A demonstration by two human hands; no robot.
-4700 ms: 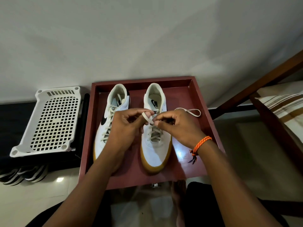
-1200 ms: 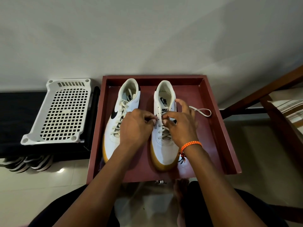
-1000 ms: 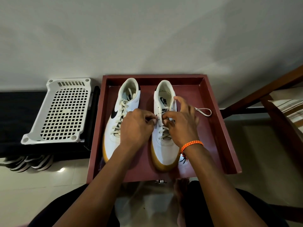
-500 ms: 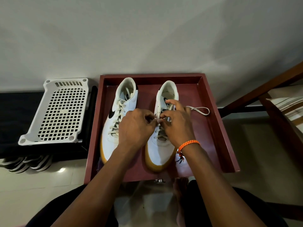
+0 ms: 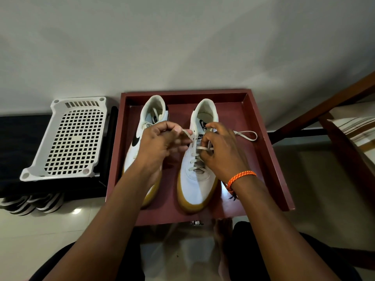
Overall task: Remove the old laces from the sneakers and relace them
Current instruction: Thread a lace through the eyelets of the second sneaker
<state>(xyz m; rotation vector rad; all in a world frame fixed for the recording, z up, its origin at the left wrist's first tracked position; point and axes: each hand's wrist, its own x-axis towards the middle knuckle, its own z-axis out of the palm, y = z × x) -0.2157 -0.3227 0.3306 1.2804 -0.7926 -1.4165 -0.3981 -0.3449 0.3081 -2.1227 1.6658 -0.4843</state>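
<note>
Two white sneakers with tan soles stand side by side in a dark red tray (image 5: 263, 151). The left sneaker (image 5: 150, 118) is laced and partly hidden by my left arm. The right sneaker (image 5: 197, 179) carries a cream lace (image 5: 199, 148) crossed over its lower eyelets. My left hand (image 5: 162, 142) pinches one end of that lace just left of the upper eyelets. My right hand (image 5: 221, 153) lies over the tongue, its fingers curled at the lace crossing. The other lace end (image 5: 246, 135) loops on the tray floor to the right.
A white perforated plastic rack (image 5: 73, 138) lies on a black surface left of the tray. Black-and-white sandals (image 5: 30, 203) sit on the pale floor below it. A wooden frame with a striped cushion (image 5: 353, 126) stands at the right. A grey wall is behind.
My left hand has drawn a lace end out to the left of the right sneaker's eyelets. My right hand has slid down onto the lace crossings.
</note>
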